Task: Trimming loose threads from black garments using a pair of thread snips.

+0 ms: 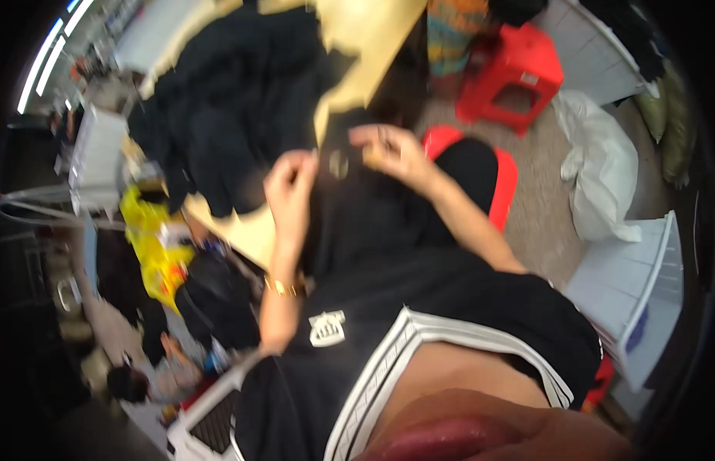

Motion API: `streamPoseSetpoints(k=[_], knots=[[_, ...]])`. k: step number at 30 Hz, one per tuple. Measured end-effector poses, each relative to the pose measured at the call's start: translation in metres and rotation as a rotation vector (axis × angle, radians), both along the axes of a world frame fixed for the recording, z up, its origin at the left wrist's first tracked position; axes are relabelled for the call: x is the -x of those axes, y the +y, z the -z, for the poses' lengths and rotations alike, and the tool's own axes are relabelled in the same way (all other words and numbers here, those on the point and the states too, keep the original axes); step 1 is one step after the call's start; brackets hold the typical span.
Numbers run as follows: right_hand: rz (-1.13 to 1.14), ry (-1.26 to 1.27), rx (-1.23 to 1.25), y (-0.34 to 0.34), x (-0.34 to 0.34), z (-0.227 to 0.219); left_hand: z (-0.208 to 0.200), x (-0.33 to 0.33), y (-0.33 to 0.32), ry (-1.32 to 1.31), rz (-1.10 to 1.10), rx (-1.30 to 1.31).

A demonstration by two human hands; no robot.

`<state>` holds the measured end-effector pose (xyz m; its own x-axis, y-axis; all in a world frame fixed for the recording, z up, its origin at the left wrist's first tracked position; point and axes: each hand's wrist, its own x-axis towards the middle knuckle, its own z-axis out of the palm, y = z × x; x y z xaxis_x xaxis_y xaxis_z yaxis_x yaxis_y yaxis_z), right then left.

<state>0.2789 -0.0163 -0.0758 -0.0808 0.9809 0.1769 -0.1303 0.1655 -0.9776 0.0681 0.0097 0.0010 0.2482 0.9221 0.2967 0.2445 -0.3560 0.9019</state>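
Black cloth (357, 219) lies over my lap and reaches up between my hands. My left hand (290, 188), a gold bracelet on its wrist, pinches at the cloth's left edge with thumb and fingers together. Opposite it, my right hand (400, 160) has its fingers bent inward over the cloth, a ring on one finger. A small yellowish thing (372, 158) shows at those fingers, too blurred to name. Between the hands a small pale ring-like shape (338, 165) shows against the black. Beyond them, a large heap of black fabric (227, 107) covers much of a pale yellow tabletop (377, 46).
Right of me stand a red plastic stool (515, 77), a white sack (600, 165) and a grey-blue plastic crate (630, 284). A red seat edge (507, 184) shows beside my leg. On the left are a yellow plastic bag (154, 246) and a black bag (219, 300).
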Motion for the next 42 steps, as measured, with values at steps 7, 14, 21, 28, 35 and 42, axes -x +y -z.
streamPoseSetpoints(k=[7,14,21,28,35,42], knots=[[-0.167,0.119,0.116,-0.016,0.017,-0.011,0.007,0.013,-0.013,-0.278,0.038,0.347],[-0.114,0.019,0.096,0.002,0.032,0.011,0.033,0.037,-0.006,-0.174,0.062,0.242],[0.012,0.047,0.184,-0.010,0.044,-0.003,0.033,0.037,-0.027,0.359,-0.072,-0.169],[-0.002,-0.421,-0.399,-0.009,0.043,-0.014,0.056,0.033,-0.025,0.408,-0.079,-0.129],[0.011,-0.680,-0.036,-0.016,0.042,-0.035,0.064,0.036,-0.025,0.388,-0.090,-0.169],[0.126,-0.880,-0.433,-0.018,0.039,-0.028,0.067,0.033,-0.026,0.417,-0.117,-0.208]])
